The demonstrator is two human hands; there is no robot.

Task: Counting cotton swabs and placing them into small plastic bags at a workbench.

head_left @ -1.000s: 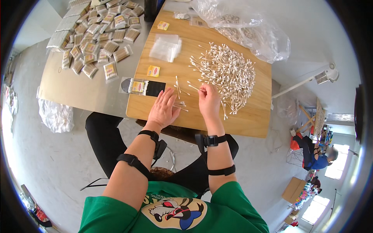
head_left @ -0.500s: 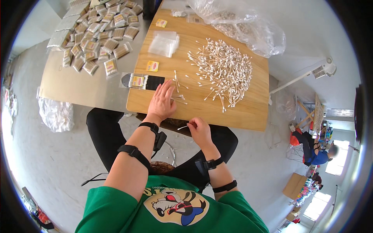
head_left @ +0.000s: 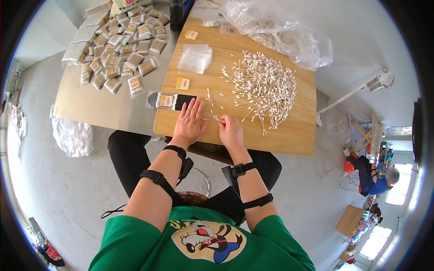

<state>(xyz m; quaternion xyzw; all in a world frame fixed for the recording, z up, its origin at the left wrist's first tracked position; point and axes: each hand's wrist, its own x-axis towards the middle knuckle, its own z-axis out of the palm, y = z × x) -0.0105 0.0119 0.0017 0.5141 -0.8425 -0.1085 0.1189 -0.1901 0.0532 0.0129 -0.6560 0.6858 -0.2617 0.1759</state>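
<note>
While the head view is taken as the only one, the left hand (head_left: 189, 124) is seen laid palm down near the near edge of the pale wooden desk (head_left: 280, 143), its fingers stretched out and only slightly parted, with nothing seen gripped. By its fingers, the right end of a flat black strip (head_left: 186, 101) is partly covered. To the right, a short row of thin, white-tipped cotton swabs (head_left: 210, 119) is lodged between the two hands. At the row's right end, thumb and forefinger of the right hand (head_left: 231, 131) are pressed together in a pinch; whether one stick or several are held cannot be told.

Across the desk's left edge, toward the near-left corner, a flat bundle of swabs with a yellow paper card (head_left: 166, 100) is borne on the strip. Toward the right edge, a large loose heap of white-tipped swabs (head_left: 266, 86) is spread, and by the left edge a stack of clear plastic bags (head_left: 195, 58) is laid.

The step in hand is judged to be the gathering and lining-up of single swabs. For the next move, a light release from the pinch seems to be called for, with the tips set level and the row left unrolled beneath the flat hand.
</note>
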